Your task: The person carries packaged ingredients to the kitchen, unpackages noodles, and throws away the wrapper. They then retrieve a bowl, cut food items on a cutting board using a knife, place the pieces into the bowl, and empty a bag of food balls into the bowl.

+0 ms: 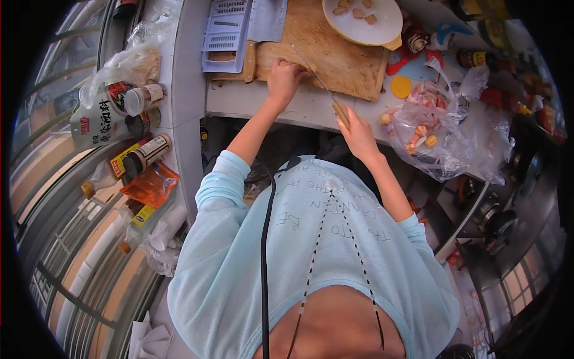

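A kitchen knife (323, 87) is in my right hand (360, 133), its wooden handle gripped and its blade slanting up and left over the wooden cutting board (353, 69). Beside the blade, the curled fingers of my left hand (286, 79) pinch a small yellowish-brown piece of food (313, 69) near the board's front edge. Its exact kind is too small to make out. A wooden handle (250, 62) lies left of my left hand on the board. On the board's far right sits a white plate (387, 31) with several tan chunks.
A pale blue grater tray (223, 45) stands at the board's left. To the right are a yellow lid (401, 87) and a clear plastic bag (436, 155) with wrapped items. Jars (145, 99), bottles and packets line the left ledge; pans (501, 230) stand lower right.
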Tool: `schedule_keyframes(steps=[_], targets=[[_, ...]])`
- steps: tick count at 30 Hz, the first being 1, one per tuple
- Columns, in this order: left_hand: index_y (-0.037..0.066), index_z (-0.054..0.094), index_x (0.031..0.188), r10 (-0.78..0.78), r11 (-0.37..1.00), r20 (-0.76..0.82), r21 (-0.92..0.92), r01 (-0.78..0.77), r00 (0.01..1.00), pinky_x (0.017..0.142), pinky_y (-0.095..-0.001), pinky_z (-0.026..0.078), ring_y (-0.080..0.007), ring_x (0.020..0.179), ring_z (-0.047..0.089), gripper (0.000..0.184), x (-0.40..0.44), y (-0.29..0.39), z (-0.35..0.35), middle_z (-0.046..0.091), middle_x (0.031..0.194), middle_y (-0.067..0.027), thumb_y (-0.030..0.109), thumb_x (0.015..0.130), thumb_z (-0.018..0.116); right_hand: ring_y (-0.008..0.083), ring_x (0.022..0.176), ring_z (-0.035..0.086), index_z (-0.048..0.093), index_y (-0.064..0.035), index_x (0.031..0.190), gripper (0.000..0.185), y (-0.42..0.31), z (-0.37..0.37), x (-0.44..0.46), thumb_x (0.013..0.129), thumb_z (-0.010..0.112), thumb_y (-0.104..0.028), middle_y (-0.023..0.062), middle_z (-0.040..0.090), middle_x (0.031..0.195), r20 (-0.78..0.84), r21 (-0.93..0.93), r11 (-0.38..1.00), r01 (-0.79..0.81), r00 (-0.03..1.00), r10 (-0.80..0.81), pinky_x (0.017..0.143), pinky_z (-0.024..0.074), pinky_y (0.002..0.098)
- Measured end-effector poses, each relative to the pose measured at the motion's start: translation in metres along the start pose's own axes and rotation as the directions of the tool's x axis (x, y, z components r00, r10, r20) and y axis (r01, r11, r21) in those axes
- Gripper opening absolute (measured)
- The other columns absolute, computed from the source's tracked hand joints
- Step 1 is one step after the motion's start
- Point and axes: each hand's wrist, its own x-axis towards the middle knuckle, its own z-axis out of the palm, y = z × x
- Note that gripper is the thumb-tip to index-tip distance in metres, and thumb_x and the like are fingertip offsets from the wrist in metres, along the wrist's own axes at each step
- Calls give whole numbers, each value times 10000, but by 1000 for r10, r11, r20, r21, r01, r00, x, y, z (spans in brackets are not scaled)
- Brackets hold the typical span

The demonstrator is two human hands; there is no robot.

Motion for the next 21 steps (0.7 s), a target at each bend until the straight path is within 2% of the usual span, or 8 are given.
schedule_keyframes(steps=[11,21], targets=[[121,699,759,9,1000,10,-11,-9,1000,700,-352,464,-257,845,532,144,2,2,-4,647,772,-22,236,674,685,428,790,559,431,-12,1101,328,0,-6,11,850,535,-195,253,586,822,55,-127,992,-23,998,30,673,447,475],[131,682,752,35,999,-40,14,-34,999,668,-365,480,-265,873,534,144,-2,5,-3,639,779,-21,232,650,698,424,776,560,448,-22,1114,343,22,7,22,846,541,-215,245,594,803,48,-107,994,-15,999,20,661,443,473]])
